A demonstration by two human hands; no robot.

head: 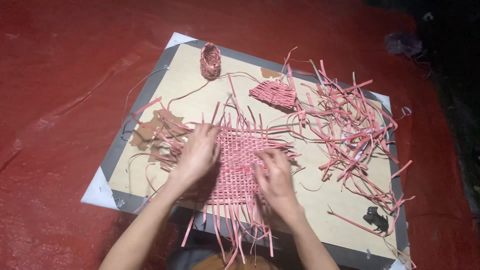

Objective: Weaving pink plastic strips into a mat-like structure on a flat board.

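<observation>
A flat mat woven from pink strips (239,160) lies on a tan board (310,200) with a grey border. My left hand (196,156) rests palm down on the mat's left edge, fingers spread over the weave. On the mat's right side, my right hand (274,176) pinches a strip with fingers curled. Loose strip ends stick out from all sides of the mat and hang over the board's near edge.
A small woven pink basket (210,61) stands at the board's far side, and a smaller woven piece (273,93) lies right of it. A tangle of loose pink strips (350,130) covers the right half. A small dark object (376,218) sits near the right corner. Red sheeting (60,75) surrounds the board.
</observation>
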